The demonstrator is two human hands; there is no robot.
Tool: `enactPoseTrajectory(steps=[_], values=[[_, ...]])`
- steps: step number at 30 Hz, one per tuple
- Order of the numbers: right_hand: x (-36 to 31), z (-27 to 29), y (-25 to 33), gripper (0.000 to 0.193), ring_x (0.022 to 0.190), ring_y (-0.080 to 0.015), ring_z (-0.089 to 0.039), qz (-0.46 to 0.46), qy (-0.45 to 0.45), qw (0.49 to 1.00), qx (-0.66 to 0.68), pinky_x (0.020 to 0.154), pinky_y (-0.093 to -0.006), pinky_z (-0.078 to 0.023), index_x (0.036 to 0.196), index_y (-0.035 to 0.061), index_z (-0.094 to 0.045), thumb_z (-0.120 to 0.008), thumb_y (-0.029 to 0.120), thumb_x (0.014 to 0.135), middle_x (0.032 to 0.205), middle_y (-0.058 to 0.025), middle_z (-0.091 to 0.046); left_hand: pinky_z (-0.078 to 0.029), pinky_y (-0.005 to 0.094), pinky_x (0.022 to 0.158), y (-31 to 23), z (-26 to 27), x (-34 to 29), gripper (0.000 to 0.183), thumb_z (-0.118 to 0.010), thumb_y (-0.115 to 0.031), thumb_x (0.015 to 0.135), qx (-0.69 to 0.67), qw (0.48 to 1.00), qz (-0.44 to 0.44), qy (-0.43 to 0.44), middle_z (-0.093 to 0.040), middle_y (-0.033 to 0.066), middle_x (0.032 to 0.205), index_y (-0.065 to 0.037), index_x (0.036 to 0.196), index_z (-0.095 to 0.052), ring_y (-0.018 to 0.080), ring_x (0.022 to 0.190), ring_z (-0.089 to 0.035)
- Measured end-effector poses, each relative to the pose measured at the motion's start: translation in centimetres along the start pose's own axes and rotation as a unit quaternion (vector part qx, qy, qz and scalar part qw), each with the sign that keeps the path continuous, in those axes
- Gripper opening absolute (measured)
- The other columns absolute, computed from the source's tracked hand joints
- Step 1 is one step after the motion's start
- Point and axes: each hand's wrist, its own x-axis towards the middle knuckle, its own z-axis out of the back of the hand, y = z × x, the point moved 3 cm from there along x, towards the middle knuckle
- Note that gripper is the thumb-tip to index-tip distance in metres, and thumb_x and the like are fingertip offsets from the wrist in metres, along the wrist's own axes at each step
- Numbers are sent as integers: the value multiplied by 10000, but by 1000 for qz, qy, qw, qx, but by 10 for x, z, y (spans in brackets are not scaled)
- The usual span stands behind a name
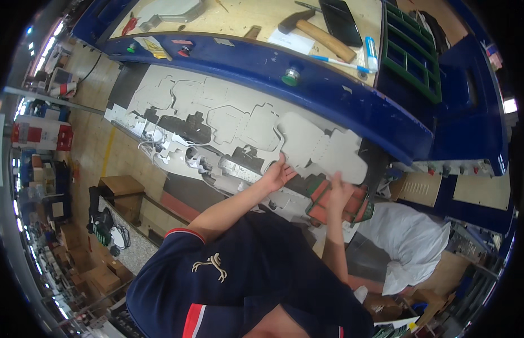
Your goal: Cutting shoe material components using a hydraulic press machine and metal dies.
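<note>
A grey die-cut cardboard blank (310, 138), with perforated fold lines, is raised and tilted in front of me above the work surface. My left hand (279, 174) is at its lower left corner, with the thumb against the edge and the fingers partly curled. At the lower right edge my right hand (341, 194), slightly smeared by motion, pinches the same blank. Left of it lies a larger cut cardboard sheet (228, 121) with similar outlines. Torn cardboard scraps (202, 160) are strewn along the near side of that sheet. Beneath my right hand is a green-framed, reddish block (321, 205).
A blue machine beam (233, 62) with a green button (290, 77) crosses beyond the sheet. On the ledge above lie a hammer (324, 39), a black phone-like slab (341, 22) and a marker (371, 53). A white sack (408, 239) stands at the right.
</note>
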Motion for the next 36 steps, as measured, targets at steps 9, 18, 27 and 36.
enactPoseTrajectory(steps=[9,18,27,36], values=[[-16,9,51,268,777,-112,-610,126,-57,990,41,630,-228,-518,1025,-97,-650,-634,163,959,917,-62,-675,-507,327,928,-9,-1,-7,455,-342,-435,1051,34,999,-18,-32,-620,40,1211,-117,1347,-475,180,1113,-624],[5,39,108,268,979,-121,-583,166,132,970,120,886,-271,-442,1146,-43,-610,-634,149,961,1078,-68,-667,-447,392,1027,-67,-12,-82,498,-429,-342,1029,297,952,28,-64,-608,181,1267,47,1336,-480,283,1185,-587],[13,-42,148,262,729,-38,-498,94,295,934,-178,672,-214,-420,1087,-8,-647,-609,222,969,792,-8,-609,-519,295,835,-82,-52,-92,407,-715,-190,897,652,734,-150,117,-645,78,1196,-25,1246,-588,139,1050,-607],[-30,-132,187,205,955,-290,-623,427,115,886,-142,862,-358,-474,1068,5,-674,-644,94,886,1012,-134,-653,-570,342,919,-129,11,-66,403,-556,-237,996,-29,976,-207,65,-606,120,1232,-29,1314,-423,221,1102,-638]])
